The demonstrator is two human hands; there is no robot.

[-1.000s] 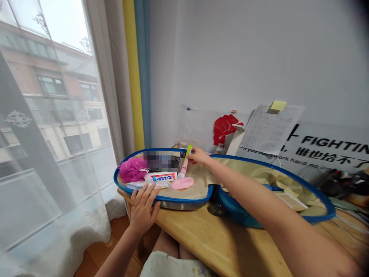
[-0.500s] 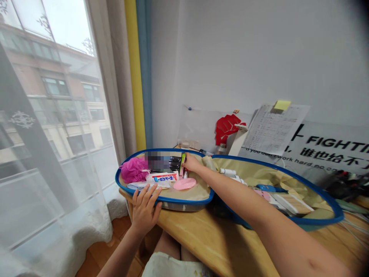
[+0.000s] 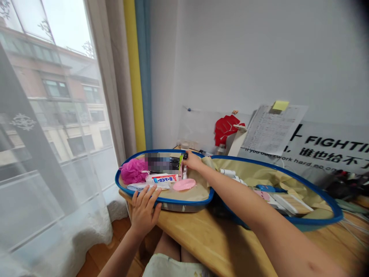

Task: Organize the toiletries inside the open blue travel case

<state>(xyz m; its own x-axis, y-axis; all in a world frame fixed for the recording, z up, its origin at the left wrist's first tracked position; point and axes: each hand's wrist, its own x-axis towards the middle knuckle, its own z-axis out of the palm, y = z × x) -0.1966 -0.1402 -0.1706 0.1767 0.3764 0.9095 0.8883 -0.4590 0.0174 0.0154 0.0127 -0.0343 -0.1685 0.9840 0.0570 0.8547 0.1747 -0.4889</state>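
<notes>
An open travel case with a blue rim and beige lining [image 3: 211,194] lies on the table in two halves. My right hand [image 3: 192,161] reaches into the left half at its far edge, its fingertips by a small black object [image 3: 185,156]. Beside them stands a slim green-and-pink item [image 3: 181,165]. My left hand [image 3: 145,211] rests on the near blue rim, fingers apart. That half also holds a pink bath puff [image 3: 133,172], a boxed tube [image 3: 162,178], a pink oval item [image 3: 184,184] and a blurred packet [image 3: 160,162].
White tubes [image 3: 230,174] and a wooden-backed brush [image 3: 291,204] lie in the right half. The wooden table [image 3: 198,238] holds the case, with loose cables at right. A sheer curtain [image 3: 54,161] hangs at left. A printed sheet [image 3: 272,130] and a poster [image 3: 325,148] stand behind.
My right hand has moved farther into the case toward its far edge, uncovering the white tubes. The green-and-pink item now stands among the items. My left hand stays on the rim.
</notes>
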